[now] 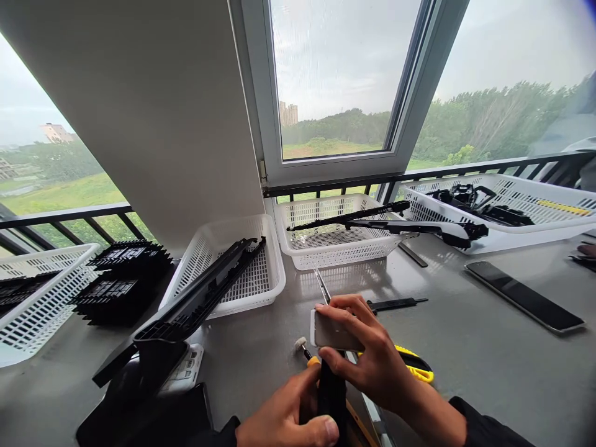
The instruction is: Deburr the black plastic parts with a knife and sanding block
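A small grey-brown block (338, 332) is pinched between the thumb and fingers of a worker's right hand (367, 347), just above a black part (331, 394) gripped by the left hand (291, 406) at a grey workbench (261, 347). Beyond, long black strips (218, 273) jut from a white basket (242, 306); dark bars (344, 218) cross a middle basket (344, 254); a right-hand basket (549, 226) holds dark components (484, 205) and a yellow strip (564, 207).

the left hand (286, 410) and the right hand (379, 354) are bare — a short, round nail (331, 426) shows on the left thumb (311, 433). the right sleeve (487, 429) is black and crinkly. the left sleeve (229, 433) is maybe black too — little shows.
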{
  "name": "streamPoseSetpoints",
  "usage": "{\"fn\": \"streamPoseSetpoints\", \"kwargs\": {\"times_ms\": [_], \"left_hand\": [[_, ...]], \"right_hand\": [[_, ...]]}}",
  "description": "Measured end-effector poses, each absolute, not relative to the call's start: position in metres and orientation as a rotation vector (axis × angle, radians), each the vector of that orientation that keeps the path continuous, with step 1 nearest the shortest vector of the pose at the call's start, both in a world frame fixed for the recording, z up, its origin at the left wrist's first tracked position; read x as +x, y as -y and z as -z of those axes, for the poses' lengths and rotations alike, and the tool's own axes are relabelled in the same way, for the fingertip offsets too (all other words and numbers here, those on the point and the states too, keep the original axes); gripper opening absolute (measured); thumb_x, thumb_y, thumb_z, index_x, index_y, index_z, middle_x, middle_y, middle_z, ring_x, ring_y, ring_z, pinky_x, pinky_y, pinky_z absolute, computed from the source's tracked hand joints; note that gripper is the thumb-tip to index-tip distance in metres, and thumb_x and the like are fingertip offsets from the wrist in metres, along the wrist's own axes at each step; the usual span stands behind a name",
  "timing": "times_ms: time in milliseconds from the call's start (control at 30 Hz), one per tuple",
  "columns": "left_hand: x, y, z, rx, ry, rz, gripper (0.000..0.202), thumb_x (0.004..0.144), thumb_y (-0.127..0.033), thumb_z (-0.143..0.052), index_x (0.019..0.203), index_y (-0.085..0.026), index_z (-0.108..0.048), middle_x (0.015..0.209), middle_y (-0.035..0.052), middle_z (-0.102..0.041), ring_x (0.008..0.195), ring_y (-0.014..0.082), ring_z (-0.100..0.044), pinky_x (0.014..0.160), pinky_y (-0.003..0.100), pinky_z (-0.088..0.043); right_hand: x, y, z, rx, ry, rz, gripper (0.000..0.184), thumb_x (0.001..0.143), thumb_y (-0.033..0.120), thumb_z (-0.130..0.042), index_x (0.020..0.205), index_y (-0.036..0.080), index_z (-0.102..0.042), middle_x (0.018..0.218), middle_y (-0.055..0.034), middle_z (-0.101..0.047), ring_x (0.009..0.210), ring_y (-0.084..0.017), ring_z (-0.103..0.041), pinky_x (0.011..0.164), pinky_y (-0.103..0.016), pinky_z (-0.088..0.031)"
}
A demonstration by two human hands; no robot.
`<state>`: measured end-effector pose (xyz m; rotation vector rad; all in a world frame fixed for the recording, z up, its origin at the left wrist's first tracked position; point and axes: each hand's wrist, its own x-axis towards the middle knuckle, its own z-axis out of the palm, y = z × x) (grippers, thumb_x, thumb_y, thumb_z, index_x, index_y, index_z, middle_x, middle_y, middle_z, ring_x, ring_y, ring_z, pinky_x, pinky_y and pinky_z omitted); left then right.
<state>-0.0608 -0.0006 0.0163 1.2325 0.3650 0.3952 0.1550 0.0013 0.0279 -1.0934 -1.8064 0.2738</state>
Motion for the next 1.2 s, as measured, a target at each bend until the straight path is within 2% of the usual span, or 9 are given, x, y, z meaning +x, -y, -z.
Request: {"fn": "streamPoseSetpoints", "kwargs": {"times_ms": [167,300,433,533,667,733,833,933,1200], "left_hand": [[-0.059,-0.001,-0.021,1.206,-0.365,-0.351,0.077,0.088,-0.063,-0.077,0.148,-0.02,-0.058,0.112,0.0078,-0.066,0.095,0.0223,-0.064,0.089,0.035,-0.052],[-0.057,-0.001,-0.023,1.232,-0.33,-0.438,0.076,0.089,-0.064,-0.075,0.149,-0.02,-0.058,0.112,0.0084,-0.065,0.094,0.0215,-0.061,0.091,0.035,-0.049],[-0.058,0.001,-0.021,1.16,-0.359,-0.426,0.078,0.089,-0.063,-0.076,0.151,-0.022,-0.054,0.096,0.0032,-0.059,0.072,0.0125,-0.05,0.066,0.024,-0.042],[-0.059,0.003,-0.019,1.1,-0.372,-0.4,0.08,0.089,-0.06,-0.078,0.155,-0.023,-0.049,0.09,-0.0007,-0.055,0.061,0.0073,-0.04,0.059,0.02,-0.037],[-0.059,0.004,-0.02,1.094,-0.397,-0.503,0.078,0.088,-0.062,-0.078,0.15,-0.021,-0.056,0.094,0.0034,-0.064,0.065,0.0107,-0.051,0.071,0.026,-0.047],[-0.059,0.005,-0.021,1.083,-0.402,-0.497,0.078,0.089,-0.06,-0.077,0.152,-0.021,-0.054,0.097,0.005,-0.067,0.07,0.0132,-0.057,0.076,0.029,-0.049],[-0.059,0.004,-0.024,1.068,-0.389,-0.452,0.081,0.09,-0.059,-0.077,0.156,-0.023,-0.048,0.09,0.0022,-0.065,0.066,0.011,-0.053,0.069,0.025,-0.046],[-0.058,0.003,-0.027,1.065,-0.372,-0.498,0.074,0.09,-0.058,-0.077,0.152,-0.023,-0.055,0.089,0.0007,-0.063,0.065,0.0097,-0.049,0.071,0.025,-0.045],[-0.056,0.005,-0.02,0.977,-0.351,-0.531,0.072,0.091,-0.054,-0.078,0.151,-0.021,-0.055,0.084,-0.0002,-0.06,0.067,0.0105,-0.054,0.072,0.025,-0.047]], "right_hand": [[0.156,-0.003,-0.027,-1.19,1.694,-0.259,0.04,0.1,0.031,-0.071,0.14,0.031,-0.065,0.123,-0.0054,-0.062,0.113,-0.024,-0.061,0.098,-0.036,-0.053],[0.151,0.0,-0.026,-1.101,1.792,-0.306,0.049,0.091,0.024,-0.075,0.139,0.032,-0.065,0.123,-0.005,-0.06,0.113,-0.025,-0.06,0.098,-0.038,-0.053],[0.152,-0.001,-0.028,-1.153,1.751,-0.277,0.045,0.092,0.025,-0.074,0.135,0.031,-0.067,0.121,-0.005,-0.062,0.113,-0.026,-0.06,0.098,-0.039,-0.053],[0.153,-0.001,-0.03,-1.215,1.689,-0.312,0.036,0.097,0.027,-0.07,0.133,0.029,-0.066,0.12,-0.006,-0.064,0.111,-0.026,-0.062,0.095,-0.038,-0.054],[0.151,0.0,-0.032,-1.088,1.829,-0.33,0.047,0.086,0.021,-0.075,0.132,0.029,-0.067,0.12,-0.0056,-0.064,0.111,-0.027,-0.062,0.097,-0.039,-0.054],[0.152,0.0,-0.032,-1.117,1.804,-0.319,0.044,0.087,0.021,-0.074,0.13,0.029,-0.068,0.118,-0.0051,-0.065,0.109,-0.026,-0.063,0.096,-0.038,-0.054],[0.154,-0.001,-0.033,-1.175,1.73,-0.343,0.036,0.092,0.023,-0.07,0.128,0.028,-0.067,0.115,-0.0045,-0.066,0.105,-0.024,-0.064,0.092,-0.036,-0.054],[0.154,-0.001,-0.033,-1.101,1.784,-0.367,0.041,0.087,0.022,-0.073,0.127,0.028,-0.068,0.115,-0.0041,-0.066,0.106,-0.024,-0.064,0.093,-0.036,-0.054],[0.162,-0.006,-0.033,-1.207,1.741,-0.449,0.036,0.094,0.028,-0.068,0.129,0.027,-0.069,0.118,-0.006,-0.067,0.109,-0.025,-0.064,0.094,-0.038,-0.054]]}}
